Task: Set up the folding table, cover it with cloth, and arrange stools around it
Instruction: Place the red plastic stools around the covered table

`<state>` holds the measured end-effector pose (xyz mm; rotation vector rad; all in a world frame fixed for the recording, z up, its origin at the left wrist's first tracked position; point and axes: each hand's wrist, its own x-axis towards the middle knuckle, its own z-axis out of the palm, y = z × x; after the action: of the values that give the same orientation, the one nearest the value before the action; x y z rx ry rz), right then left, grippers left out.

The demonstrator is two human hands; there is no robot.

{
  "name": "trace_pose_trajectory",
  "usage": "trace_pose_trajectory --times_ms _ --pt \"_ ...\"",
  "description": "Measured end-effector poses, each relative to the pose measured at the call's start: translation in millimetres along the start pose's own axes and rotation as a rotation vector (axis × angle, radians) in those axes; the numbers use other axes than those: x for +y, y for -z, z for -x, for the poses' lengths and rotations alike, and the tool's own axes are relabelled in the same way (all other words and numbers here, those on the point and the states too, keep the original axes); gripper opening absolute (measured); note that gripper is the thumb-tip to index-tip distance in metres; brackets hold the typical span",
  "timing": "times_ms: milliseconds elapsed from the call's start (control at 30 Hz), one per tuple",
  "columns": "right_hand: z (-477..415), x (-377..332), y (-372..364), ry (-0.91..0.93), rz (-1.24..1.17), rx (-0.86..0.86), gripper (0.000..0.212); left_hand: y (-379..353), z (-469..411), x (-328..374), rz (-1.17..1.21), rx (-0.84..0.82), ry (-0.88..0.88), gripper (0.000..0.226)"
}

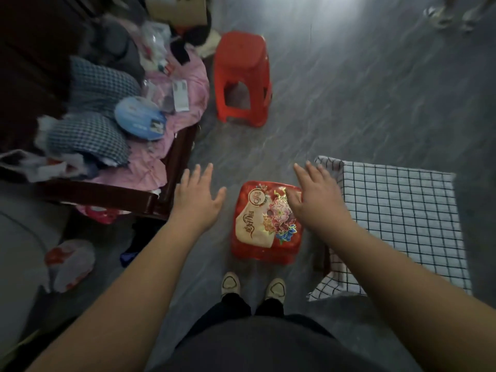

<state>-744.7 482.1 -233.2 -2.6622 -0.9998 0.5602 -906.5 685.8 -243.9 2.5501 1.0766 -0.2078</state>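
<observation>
The fingers (206, 171) of the left hand (197, 196) are straight and spread, grasping nothing, held above the grey floor (362, 89) just left of the near red plastic stool (255, 237). The fingers (302, 171) of the right hand (319, 202) are also released and splayed, palm down; the thumb overlaps the stool's far right corner, though whether it touches the seat cannot be told. Both arms are bare

The near stool stands upright between the two hands, just ahead of a pair of beige shoes (230, 285). Its square seat has rounded corners and carries a glossy printed label with cream panels and a pink and blue flower pattern. A second red plastic stool (243, 76), plain, with cut-out sides and splayed legs, stands upright well beyond the hands, near the far corner of the bed (171, 167)

Just right of the right hand stands the counter (321, 257), draped in a white cloth with a black grid check (397, 218) that hangs over its near and left edges; only a dark strip of its frame shows under the near left corner

The bed at left has a dark polished wooden frame and a crumpled pink sheet, with two checked pillows (88, 138), a round blue fan (139, 118) and loose clutter on it. A white and red plastic bag (71, 264) lies on the floor beside its near end
</observation>
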Motion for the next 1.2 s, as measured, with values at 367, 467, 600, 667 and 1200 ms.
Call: trace_pose_trajectory --times_ms 367,467,600,667,1200 --pt "49.2 -77.9 35.9 0.116 0.012 0.092 0.071 75.3 62.0 -19.8 -0.084 0.161 0.022 0.078" --pt "32.2 -107.2 40.0 0.141 0.036 0.092 0.07 90.2 49.3 -40.9 -0.099 0.154 0.053 0.079" --pt "0.2 -152.5 37.0 0.182 0.054 0.083 0.069 107.4 27.7 -69.0 -0.088 0.145 0.056 0.08" --pt "-19.8 -176.4 30.6 0.187 0.074 0.09 0.07 115.0 11.9 -86.3 -0.091 0.126 0.039 0.08" --pt "-192.4 -355.8 2.0 0.008 0.068 0.076 0.069 209.4 -195.3 -234.9 -0.138 -0.007 -0.088 0.075"
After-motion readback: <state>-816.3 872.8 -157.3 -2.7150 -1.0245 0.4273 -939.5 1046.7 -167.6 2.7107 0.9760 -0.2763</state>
